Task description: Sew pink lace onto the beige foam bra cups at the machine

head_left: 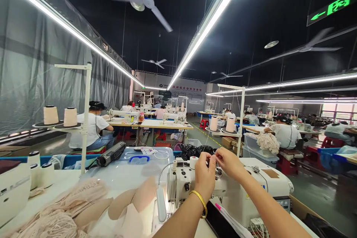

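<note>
Both hands are raised over the top of a white sewing machine (182, 180), close together. The fingers of my left hand (205, 169) are closed in a pinch, and a thin thread (206, 139) comes down to them from the stand above. Just to its right, my right hand (228, 161) also pinches with thumb and forefinger; what lies between its fingertips is too small to make out. A thread stand (241, 119) behind the machine carries two cones of beige thread (230, 125). Beige fabric pieces (92, 208) lie on the table left of the machine.
A translucent lidded box (125, 171) with a blue handle stands behind the fabric. Another thread stand (86, 119) rises at the left, near white cones (47, 174). A white pen with a pink tip (220, 208) lies below my hands. Several people sit at machines farther off.
</note>
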### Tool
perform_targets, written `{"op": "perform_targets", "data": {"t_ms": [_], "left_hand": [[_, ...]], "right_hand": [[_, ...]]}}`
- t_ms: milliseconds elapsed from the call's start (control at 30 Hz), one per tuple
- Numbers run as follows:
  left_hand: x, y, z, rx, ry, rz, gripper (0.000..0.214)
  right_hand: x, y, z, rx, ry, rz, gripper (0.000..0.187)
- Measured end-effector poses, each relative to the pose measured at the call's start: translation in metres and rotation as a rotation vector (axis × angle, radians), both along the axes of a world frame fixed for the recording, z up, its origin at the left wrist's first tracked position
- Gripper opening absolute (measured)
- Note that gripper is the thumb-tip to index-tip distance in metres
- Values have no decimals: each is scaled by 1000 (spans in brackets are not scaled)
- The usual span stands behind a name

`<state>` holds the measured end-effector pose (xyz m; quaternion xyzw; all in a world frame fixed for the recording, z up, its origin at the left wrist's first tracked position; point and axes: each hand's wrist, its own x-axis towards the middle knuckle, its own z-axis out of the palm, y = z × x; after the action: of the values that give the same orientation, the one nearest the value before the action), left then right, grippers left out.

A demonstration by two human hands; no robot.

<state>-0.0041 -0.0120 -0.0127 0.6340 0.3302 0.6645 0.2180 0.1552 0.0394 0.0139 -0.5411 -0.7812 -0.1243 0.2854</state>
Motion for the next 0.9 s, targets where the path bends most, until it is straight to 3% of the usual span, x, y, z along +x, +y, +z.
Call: {"op": "perform_targets", "data": {"t_ms": [300,600,900], "left_hand": [[1,-2,2,7,-27,-26,44],[1,-3,1,7,-45,-38,44],[3,-4,1,14,-45,-67,42]], "right_hand": [[16,-6,8,114,114,14,22],[13,15,4,-14,110,-7,23],[38,-9,-9,-65,140,-9,21]]}}
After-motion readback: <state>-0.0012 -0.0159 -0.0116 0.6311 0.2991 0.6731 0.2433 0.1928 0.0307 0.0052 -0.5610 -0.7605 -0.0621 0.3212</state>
